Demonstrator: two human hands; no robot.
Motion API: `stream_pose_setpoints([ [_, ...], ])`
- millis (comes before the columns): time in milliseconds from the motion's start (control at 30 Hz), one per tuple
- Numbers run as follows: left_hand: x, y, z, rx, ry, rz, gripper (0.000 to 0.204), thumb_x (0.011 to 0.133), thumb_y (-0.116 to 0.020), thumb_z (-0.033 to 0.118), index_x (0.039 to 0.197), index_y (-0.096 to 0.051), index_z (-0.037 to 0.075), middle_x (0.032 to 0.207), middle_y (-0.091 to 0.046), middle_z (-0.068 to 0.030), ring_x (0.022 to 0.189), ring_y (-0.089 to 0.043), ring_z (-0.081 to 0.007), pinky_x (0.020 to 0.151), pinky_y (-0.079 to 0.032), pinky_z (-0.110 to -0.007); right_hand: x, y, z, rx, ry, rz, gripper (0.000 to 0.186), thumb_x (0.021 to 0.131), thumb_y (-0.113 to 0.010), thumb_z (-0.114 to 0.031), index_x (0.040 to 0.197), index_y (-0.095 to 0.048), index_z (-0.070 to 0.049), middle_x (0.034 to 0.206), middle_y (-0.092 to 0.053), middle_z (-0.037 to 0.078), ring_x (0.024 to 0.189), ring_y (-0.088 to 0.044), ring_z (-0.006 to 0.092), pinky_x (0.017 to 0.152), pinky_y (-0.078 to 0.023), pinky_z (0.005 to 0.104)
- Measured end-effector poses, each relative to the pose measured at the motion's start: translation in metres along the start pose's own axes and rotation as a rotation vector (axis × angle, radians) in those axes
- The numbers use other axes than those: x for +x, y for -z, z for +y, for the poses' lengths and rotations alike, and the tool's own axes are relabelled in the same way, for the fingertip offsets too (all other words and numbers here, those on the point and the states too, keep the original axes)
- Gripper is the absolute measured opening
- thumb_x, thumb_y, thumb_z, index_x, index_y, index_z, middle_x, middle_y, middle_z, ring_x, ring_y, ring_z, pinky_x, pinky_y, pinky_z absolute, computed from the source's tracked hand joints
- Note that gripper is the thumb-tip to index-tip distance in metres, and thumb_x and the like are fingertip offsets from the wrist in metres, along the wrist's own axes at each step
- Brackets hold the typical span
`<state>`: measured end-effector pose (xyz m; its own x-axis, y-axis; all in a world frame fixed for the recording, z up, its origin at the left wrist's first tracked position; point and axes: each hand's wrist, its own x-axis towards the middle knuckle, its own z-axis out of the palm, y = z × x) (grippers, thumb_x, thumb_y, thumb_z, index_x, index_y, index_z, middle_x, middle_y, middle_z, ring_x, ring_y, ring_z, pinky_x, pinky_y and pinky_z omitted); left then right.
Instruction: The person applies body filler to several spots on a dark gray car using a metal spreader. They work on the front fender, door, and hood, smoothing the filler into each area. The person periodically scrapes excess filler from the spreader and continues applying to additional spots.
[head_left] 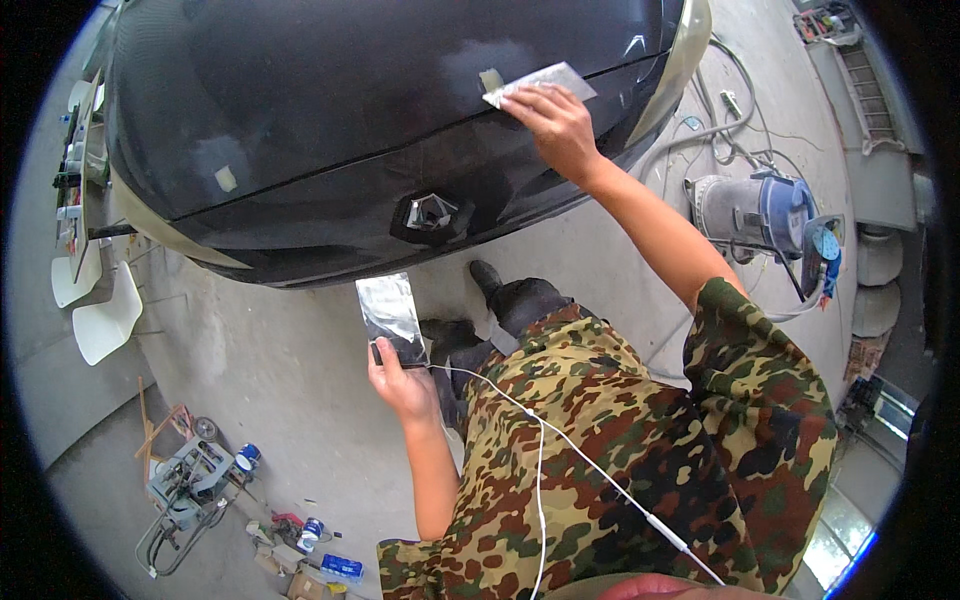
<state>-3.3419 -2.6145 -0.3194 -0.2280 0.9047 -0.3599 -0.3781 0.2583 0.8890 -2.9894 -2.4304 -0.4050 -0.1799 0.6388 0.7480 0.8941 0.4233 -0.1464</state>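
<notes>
My right hand pinches a thin, silvery flat scraper by its edge, fingers on top. The scraper lies over the dark car panel, beside a small pale patch. Whether it touches the panel I cannot tell. Below the car's lower edge, my left hand grips a flat silvery plate with a dark lower end, thumb on top. A second pale patch sits on the panel farther left. Between the two hands is an opening with a shiny faceted piece in the panel.
Pale tape borders the car's corners. To the right stands a blue-grey vacuum with a hose looping over the floor. White chairs are at left; a metal machine and cans lie lower left. A white earphone cable crosses my front.
</notes>
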Motion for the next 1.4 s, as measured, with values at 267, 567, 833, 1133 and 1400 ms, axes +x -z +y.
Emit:
stream_pose_setpoints([
  [267, -0.008, -0.002, 0.002, 0.006, -0.022, 0.014, 0.039, 0.11, -0.05, 0.024, 0.133, -0.054, -0.007, 0.128, -0.064, -0.0147, 0.116, -0.063, -0.0233, 0.1, -0.05, -0.037, -0.002, -0.002, -0.008, -0.019, -0.076, -0.146, 0.041, 0.086, -0.064, 0.0, 0.124, -0.073, -0.013, 0.127, -0.07, 0.004, 0.125, -0.063, 0.0241, 0.109, -0.047, 0.0421],
  [567, -0.017, 0.002, 0.01, -0.019, -0.041, -0.017, 0.039, 0.11, -0.052, 0.026, 0.129, -0.057, -0.007, 0.123, -0.065, -0.0138, 0.111, -0.064, -0.0214, 0.097, -0.05, -0.035, 0.013, 0.022, -0.01, 0.004, -0.184, -0.076, 0.035, 0.082, -0.066, 0.004, 0.114, -0.075, -0.009, 0.117, -0.074, 0.006, 0.107, -0.07, 0.0269, 0.095, -0.054, 0.0394],
  [833, -0.007, 0.001, 0.007, -0.032, -0.026, 0.01, 0.037, 0.11, -0.051, 0.025, 0.127, -0.057, -0.007, 0.122, -0.066, -0.0142, 0.112, -0.064, -0.0218, 0.097, -0.051, -0.035, 0.025, 0.002, -0.009, 0.003, -0.084, -0.161, 0.031, 0.083, -0.064, -0.003, 0.111, -0.075, -0.01, 0.115, -0.073, 0.006, 0.103, -0.071, 0.0258, 0.094, -0.054, 0.0386],
  [1133, -0.003, -0.002, 0.004, -0.017, -0.02, -0.004, 0.037, 0.111, -0.05, 0.023, 0.13, -0.057, -0.007, 0.124, -0.065, -0.0137, 0.112, -0.064, -0.0212, 0.098, -0.05, -0.035, -0.003, 0.006, -0.024, 0.067, -0.04, -0.169, 0.034, 0.083, -0.063, -0.004, 0.115, -0.074, -0.01, 0.119, -0.073, 0.006, 0.111, -0.07, 0.0264, 0.099, -0.053, 0.0411],
  [1400, -0.014, 0.005, 0.008, -0.009, -0.016, -0.015, 0.039, 0.11, -0.051, 0.026, 0.133, -0.055, -0.006, 0.125, -0.065, -0.0128, 0.112, -0.064, -0.0218, 0.098, -0.05, -0.036, 0.027, 0.013, -0.012, 0.011, -0.156, -0.089, 0.038, 0.081, -0.063, 0.005, 0.115, -0.074, -0.008, 0.118, -0.073, 0.006, 0.1, -0.071, 0.0288, 0.088, -0.057, 0.0389],
])
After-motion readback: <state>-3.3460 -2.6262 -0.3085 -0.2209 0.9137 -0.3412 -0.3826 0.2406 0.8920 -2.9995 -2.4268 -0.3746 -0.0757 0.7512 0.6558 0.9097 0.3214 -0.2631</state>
